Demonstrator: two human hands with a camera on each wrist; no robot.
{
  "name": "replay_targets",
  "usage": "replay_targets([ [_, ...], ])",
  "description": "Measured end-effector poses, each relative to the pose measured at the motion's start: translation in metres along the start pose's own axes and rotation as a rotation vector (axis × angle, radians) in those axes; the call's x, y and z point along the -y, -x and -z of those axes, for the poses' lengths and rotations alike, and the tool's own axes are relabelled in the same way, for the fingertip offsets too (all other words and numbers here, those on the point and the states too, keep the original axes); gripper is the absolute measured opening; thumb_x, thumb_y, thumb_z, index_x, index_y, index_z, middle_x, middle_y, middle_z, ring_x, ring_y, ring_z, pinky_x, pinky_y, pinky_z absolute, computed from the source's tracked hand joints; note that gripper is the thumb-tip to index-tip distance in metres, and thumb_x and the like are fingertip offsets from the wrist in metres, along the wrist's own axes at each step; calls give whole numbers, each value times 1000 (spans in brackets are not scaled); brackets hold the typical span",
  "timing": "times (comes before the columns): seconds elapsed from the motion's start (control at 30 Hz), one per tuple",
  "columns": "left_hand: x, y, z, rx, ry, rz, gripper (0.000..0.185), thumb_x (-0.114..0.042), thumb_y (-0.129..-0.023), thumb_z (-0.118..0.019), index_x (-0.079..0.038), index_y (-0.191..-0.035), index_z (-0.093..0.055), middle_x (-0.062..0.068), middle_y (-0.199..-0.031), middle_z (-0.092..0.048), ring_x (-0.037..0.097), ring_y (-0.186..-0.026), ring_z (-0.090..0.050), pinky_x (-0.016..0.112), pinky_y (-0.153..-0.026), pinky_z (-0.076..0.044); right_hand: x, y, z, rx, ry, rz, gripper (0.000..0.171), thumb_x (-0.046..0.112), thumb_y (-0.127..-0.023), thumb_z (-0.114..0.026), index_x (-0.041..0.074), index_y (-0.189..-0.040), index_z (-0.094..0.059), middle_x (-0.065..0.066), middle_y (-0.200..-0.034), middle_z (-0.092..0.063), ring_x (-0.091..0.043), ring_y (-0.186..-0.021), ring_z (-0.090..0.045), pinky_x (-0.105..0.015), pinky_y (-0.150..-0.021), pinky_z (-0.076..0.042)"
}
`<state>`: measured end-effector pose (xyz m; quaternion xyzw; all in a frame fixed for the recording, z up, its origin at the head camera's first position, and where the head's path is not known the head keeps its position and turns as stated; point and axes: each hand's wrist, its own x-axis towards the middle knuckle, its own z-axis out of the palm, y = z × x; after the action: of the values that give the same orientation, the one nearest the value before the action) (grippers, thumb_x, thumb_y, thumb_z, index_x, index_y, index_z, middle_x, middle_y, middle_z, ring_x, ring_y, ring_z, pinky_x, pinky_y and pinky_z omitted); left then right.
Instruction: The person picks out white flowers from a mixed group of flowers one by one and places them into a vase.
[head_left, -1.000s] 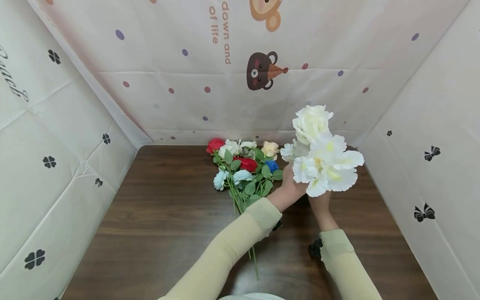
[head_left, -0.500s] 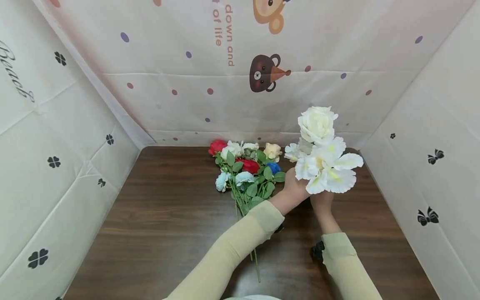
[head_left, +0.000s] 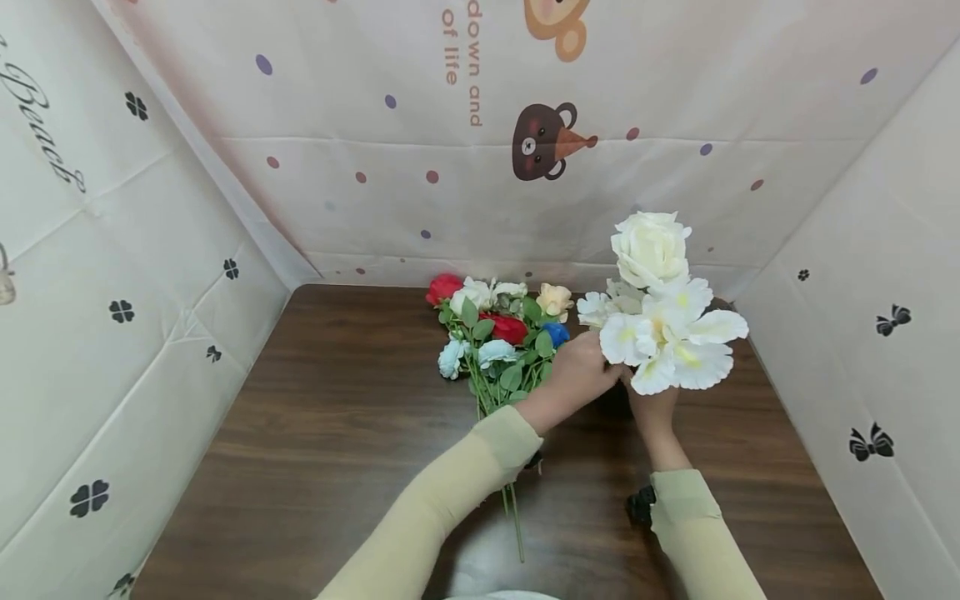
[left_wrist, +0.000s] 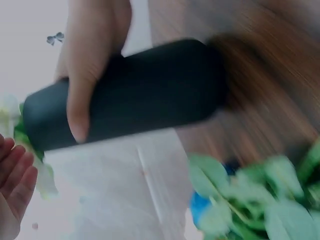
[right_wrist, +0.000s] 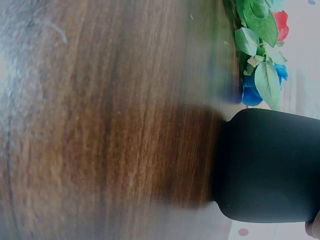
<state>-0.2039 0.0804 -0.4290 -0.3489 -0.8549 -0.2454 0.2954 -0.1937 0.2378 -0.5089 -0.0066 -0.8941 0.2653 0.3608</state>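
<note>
In the head view, the right hand point(head_left: 654, 406) was under the white flowers point(head_left: 663, 329) and held them up over the table point(head_left: 337, 433), near the right wall. Its fingers were hidden behind the blooms, so their grip could not be seen here. The left hand point(head_left: 573, 375) was just beside the flowers on their left, with its fingers curled toward the stems below the blooms. Whether they pinched anything could not be told. A bunch point(head_left: 498, 337) of red, blue and pale flowers lay flat on the table, left of both hands.

In the left wrist view, the right hand point(left_wrist: 92, 60) gripped a dark vase point(left_wrist: 130, 95), with its fingers wrapped around the side. The fingers point(left_wrist: 15, 185) of the left hand were relaxed and nearly straight near the vase mouth, not touching it. The bunch point(left_wrist: 250, 200) was blurred.

In the right wrist view, the vase point(right_wrist: 270, 165) was close above the table point(right_wrist: 110, 120), and the bunch point(right_wrist: 260, 50) lay beyond it.
</note>
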Motion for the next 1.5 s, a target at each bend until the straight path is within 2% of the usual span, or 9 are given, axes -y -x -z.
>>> replay_targets([
  [0.1, 24, 10, 11, 73, -33, 34, 12, -18, -96, -70, -13, -98, -81, -2, -96, -81, 11, -89, -75, 21, -74, -58, -2, 1, -1, -33, -261, -79, 66, 0, -83, -80, -9, -140, -48, -30, -138, -54, -38, -135, -50, -45, -116, -39],
  [0.2, 59, 22, 21, 230, 20, 245, 20, -19, -101, -64, -12, -110, -80, 3, -103, -81, 13, -85, -76, 23, -72, -59, -5, 2, -3, -47, -317, -90, 69, 6, -86, -81, -3, -145, -47, -25, -143, -54, -25, -140, -47, -26, -116, -34],
  [0.37, 121, 41, 33, 408, 67, 674, 33, -12, -103, -58, -7, -73, -70, 5, -66, -62, 14, -57, -49, 27, -56, -39, -9, 3, -3, -79, -319, -67, 67, 17, -89, -80, -2, -144, -48, -25, -142, -55, -22, -139, -48, -22, -114, -33],
  [0.53, 163, 54, 39, 454, 112, 882, 49, -9, -102, -57, -15, -54, -46, -4, -53, -34, 12, -53, -28, 26, -53, -28, -10, 3, -3, -91, -265, -36, 83, 61, -95, -61, -5, -143, -47, -27, -142, -54, -28, -139, -48, -25, -116, -32],
  [0.63, 174, 56, 40, 470, 149, 934, 52, -11, -102, -58, -15, -52, -45, -5, -51, -35, 12, -52, -30, 26, -53, -29, -12, 1, -4, -102, -257, -22, 87, 65, -95, -56, -7, -142, -47, -29, -141, -54, -25, -139, -48, -23, -117, -31],
  [0.8, 184, 56, 34, 486, 185, 977, 56, -9, -100, -58, -15, -49, -35, -4, -51, -25, 13, -53, -22, 27, -53, -24, -14, 0, -7, -112, -314, -20, 74, 45, -96, -70, -7, -143, -46, -28, -142, -54, -13, -142, -43, -16, -116, -27],
  [0.97, 190, 53, 27, 474, 185, 1037, 51, -2, -94, -52, -16, -51, -28, -4, -54, -16, 12, -53, -14, 28, -51, -19, -13, 1, -8, -120, -296, -14, 88, 65, -94, -58, -7, -143, -46, -28, -142, -53, -11, -142, -42, -17, -117, -27],
  [1.13, 193, 50, 27, 480, 188, 1113, 53, -11, -97, -57, -17, -51, -33, -4, -47, -26, 13, -48, -29, 29, -51, -31, -11, 2, -7, -101, -279, -8, 84, 63, -96, -58, -6, -143, -47, -28, -141, -54, -11, -142, -43, -18, -116, -28],
  [1.5, 193, 46, 26, 622, 158, 1072, 39, -27, -94, -72, -13, -62, -54, -2, -55, -48, 16, -57, -51, 32, -64, -47, -13, 2, -9, -139, -282, 17, 83, 61, -97, -58, -8, -141, -48, -30, -139, -55, -12, -141, -44, -17, -115, -29],
])
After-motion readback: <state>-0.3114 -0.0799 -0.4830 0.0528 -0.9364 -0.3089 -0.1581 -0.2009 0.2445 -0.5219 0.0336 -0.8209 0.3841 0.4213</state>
